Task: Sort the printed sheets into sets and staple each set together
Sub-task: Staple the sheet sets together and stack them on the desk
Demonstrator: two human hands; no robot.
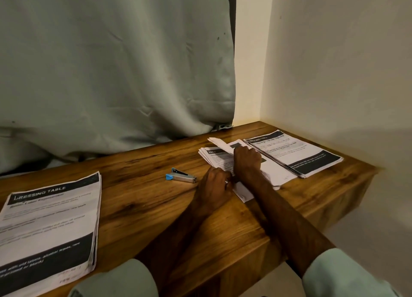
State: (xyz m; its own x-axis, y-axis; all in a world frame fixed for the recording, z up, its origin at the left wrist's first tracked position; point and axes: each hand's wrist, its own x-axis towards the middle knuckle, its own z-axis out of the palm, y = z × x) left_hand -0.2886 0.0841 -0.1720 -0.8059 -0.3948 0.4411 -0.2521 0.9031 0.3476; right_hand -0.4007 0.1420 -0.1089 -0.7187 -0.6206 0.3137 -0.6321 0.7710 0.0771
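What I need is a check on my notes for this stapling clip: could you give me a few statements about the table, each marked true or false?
1. The stapler lies on the wooden table, touched by neither hand. True.
2. The left hand holds the stapler. False: it grips the near edge of sheets from the middle pile.
3. The right hand is on that same middle pile, fingers curled on its sheets. True.
4. The table holds only one pile of sheets. False: besides the middle pile there is a left stack and a right stack.
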